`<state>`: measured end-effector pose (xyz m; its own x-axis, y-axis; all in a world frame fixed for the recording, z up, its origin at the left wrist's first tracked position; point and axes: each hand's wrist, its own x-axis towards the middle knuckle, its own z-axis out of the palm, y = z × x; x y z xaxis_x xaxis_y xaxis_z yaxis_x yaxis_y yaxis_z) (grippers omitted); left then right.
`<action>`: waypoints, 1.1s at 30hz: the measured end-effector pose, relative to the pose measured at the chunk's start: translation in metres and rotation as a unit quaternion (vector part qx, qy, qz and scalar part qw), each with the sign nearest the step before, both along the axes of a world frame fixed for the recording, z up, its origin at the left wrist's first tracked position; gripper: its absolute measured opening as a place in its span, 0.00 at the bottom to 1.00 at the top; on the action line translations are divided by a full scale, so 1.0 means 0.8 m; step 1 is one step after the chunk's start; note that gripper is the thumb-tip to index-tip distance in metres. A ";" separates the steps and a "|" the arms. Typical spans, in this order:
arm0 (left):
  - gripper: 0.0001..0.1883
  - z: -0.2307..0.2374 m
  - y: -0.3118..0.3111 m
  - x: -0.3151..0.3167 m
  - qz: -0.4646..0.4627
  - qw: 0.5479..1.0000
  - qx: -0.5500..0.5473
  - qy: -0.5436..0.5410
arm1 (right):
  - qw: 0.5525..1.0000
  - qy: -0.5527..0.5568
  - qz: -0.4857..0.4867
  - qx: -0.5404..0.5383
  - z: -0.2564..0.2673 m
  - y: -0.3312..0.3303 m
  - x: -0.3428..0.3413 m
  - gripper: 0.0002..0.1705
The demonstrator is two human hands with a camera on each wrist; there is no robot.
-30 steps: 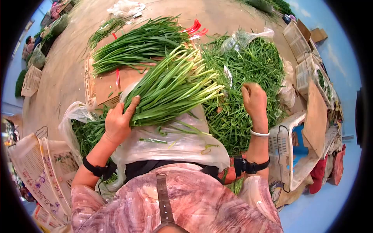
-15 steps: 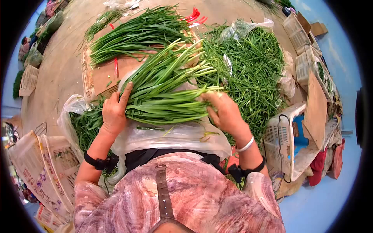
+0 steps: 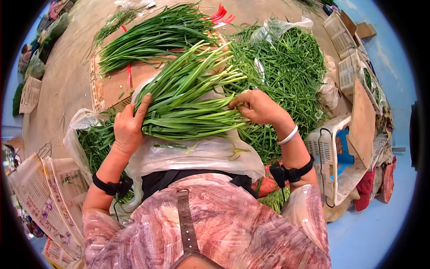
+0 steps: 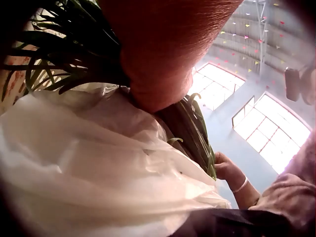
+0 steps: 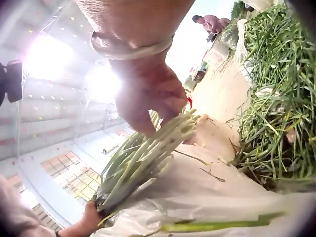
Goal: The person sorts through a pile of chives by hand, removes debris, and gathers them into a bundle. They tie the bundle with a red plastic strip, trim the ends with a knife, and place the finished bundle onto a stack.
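Observation:
A loose bunch of garlic chives (image 3: 192, 103) lies across my lap over a white plastic sheet (image 3: 206, 157), leaf ends to the left and pale stems to the right. Around its leafy end my left hand (image 3: 127, 127) holds on, the index finger stretched along the leaves. My right hand (image 3: 260, 107), with a white bangle on the wrist, has its fingers curled at the stem ends and pinches some of them. In the right wrist view the stems (image 5: 158, 143) run beneath that hand, whose fingertips are partly hidden.
Beyond, a bunch of chives (image 3: 154, 38) rests on a cardboard box (image 3: 116, 87) near red ties (image 3: 217, 14). A large heap of loose chives (image 3: 286, 76) spreads on the right. Plastic crates stand at both sides, one white crate (image 3: 329, 152) near my right arm.
My right hand has come from over the loose heap to the bunch's stem ends, then shifted slightly along them with fingers curling. The left hand keeps its hold on the leafy end.

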<state>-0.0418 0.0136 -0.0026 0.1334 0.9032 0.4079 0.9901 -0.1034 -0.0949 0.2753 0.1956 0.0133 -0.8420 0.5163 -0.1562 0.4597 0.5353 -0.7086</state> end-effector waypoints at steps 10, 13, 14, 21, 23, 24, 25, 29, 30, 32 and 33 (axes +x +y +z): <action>0.38 0.008 0.001 0.004 -0.006 1.000 0.015 -0.008 | 0.979 -0.018 0.032 0.200 -0.006 -0.018 -0.003 0.06; 0.38 0.014 0.002 0.004 0.000 1.000 -0.005 -0.019 | 0.962 0.002 0.024 0.273 -0.005 -0.025 -0.005 0.06; 0.39 0.018 0.003 0.005 -0.005 1.000 -0.005 -0.026 | 0.972 0.028 0.006 0.234 0.002 -0.027 -0.005 0.06; 0.45 0.028 0.002 0.002 -0.001 0.999 -0.048 -0.014 | 0.992 0.088 -0.078 0.047 0.015 -0.040 -0.016 0.06; 0.45 0.028 0.003 0.002 -0.007 0.998 -0.047 -0.030 | 0.981 0.076 -0.049 0.171 0.002 -0.048 -0.016 0.09; 0.45 0.028 0.003 0.002 -0.018 0.998 -0.045 -0.047 | 0.981 0.078 -0.046 0.169 -0.001 -0.052 -0.019 0.09; 0.47 0.028 0.004 0.001 -0.023 0.997 -0.045 -0.066 | 0.973 0.070 -0.046 0.215 -0.004 -0.054 -0.021 0.09; 0.48 0.023 0.004 -0.005 -0.007 0.995 -0.064 -0.082 | 0.963 0.195 -0.147 0.111 -0.027 -0.042 -0.015 0.05; 0.48 0.019 0.004 -0.007 -0.005 0.993 -0.070 -0.100 | 0.938 0.244 -0.239 -0.054 -0.032 -0.039 -0.013 0.04; 0.49 0.014 0.005 -0.006 -0.008 0.990 -0.076 -0.119 | 0.912 0.292 -0.260 -0.126 -0.036 -0.031 -0.008 0.05; 0.49 0.013 0.004 -0.006 -0.002 0.990 -0.088 -0.106 | 0.876 0.322 -0.304 -0.190 -0.035 -0.029 -0.002 0.06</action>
